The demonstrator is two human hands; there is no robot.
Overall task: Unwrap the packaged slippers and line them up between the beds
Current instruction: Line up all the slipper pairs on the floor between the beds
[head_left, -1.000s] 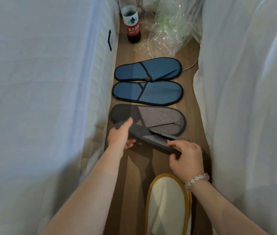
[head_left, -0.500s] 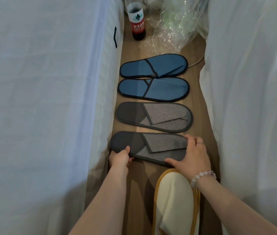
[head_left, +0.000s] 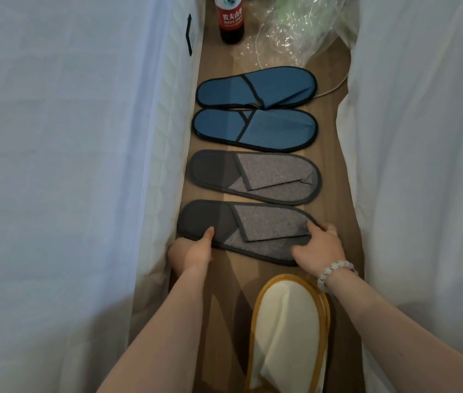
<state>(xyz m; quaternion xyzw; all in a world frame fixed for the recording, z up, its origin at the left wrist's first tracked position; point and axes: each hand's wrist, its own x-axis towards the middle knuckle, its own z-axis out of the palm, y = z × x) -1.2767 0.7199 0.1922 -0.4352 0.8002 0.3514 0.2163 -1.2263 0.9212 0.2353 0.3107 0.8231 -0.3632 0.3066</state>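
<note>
Head view, hidden parts first. The frame's top edge cuts off the bottle (head_left: pixel 231 21) above its label, and the crumpled plastic wrap (head_left: pixel 295 26) beside it. The cream slipper (head_left: pixel 287 321) runs out of the bottom edge. White bedding (head_left: pixel 69 165) covers both bed sides.

The fingers of your left hand (head_left: pixel 193 251) are hidden under the heel of the near grey slipper (head_left: pixel 247 234). Only the thumb shows, lying on top, so it seems to be a pinch. Your right hand (head_left: pixel 318 251), which wears a bead bracelet (head_left: pixel 335 272), grips the toe end, thumb on the upper and fingers wrapped round the rim.

That slipper lies flat on the wood floor (head_left: pixel 335 194) between the beds, crosswise, with its heel toward the left bed. It sits just beside the far grey slipper (head_left: pixel 256 177). Two blue slippers (head_left: pixel 253 130) lie beyond, touching each other.
</note>
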